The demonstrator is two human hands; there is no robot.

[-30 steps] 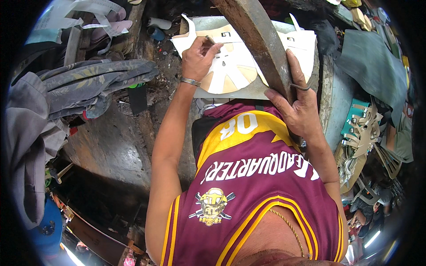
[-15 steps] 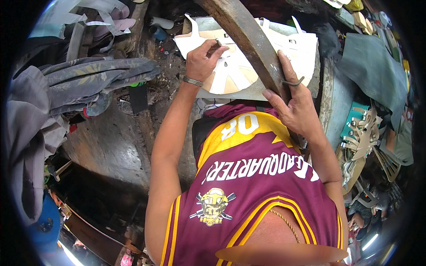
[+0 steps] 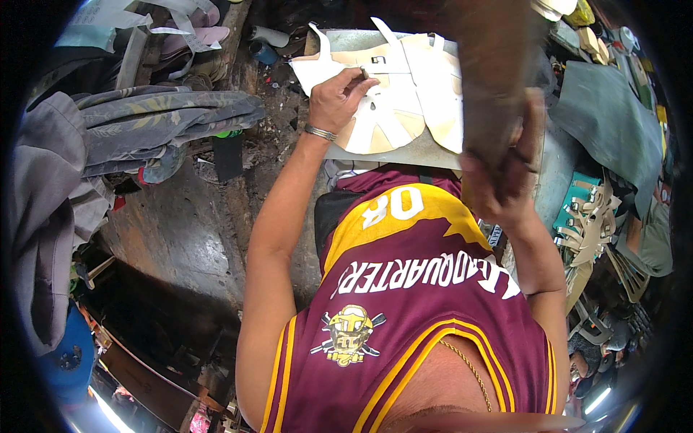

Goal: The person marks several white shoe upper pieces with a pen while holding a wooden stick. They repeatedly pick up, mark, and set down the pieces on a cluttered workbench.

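Observation:
My left hand pinches a short metal punch between thumb and fingers. It stands over pale cream cut-out shoe-upper pieces with slots and straps. These pieces lie on a grey slab in front of me. My right hand grips a thick brown wooden bar, which rises toward the camera and is smeared by motion. The bar hides the right part of the cut-out pieces and some of my right fingers.
Draped grey cloth hangs at the left. A blue cup is behind the slab's left side. At the right lie a grey-green sheet and a stack of strappy tan cut-outs. A dark worn wooden surface extends left of my arm.
The wooden bar has swung from a slant across the slab to nearly upright at the right, raised by my right hand. My left hand has barely moved with the punch.

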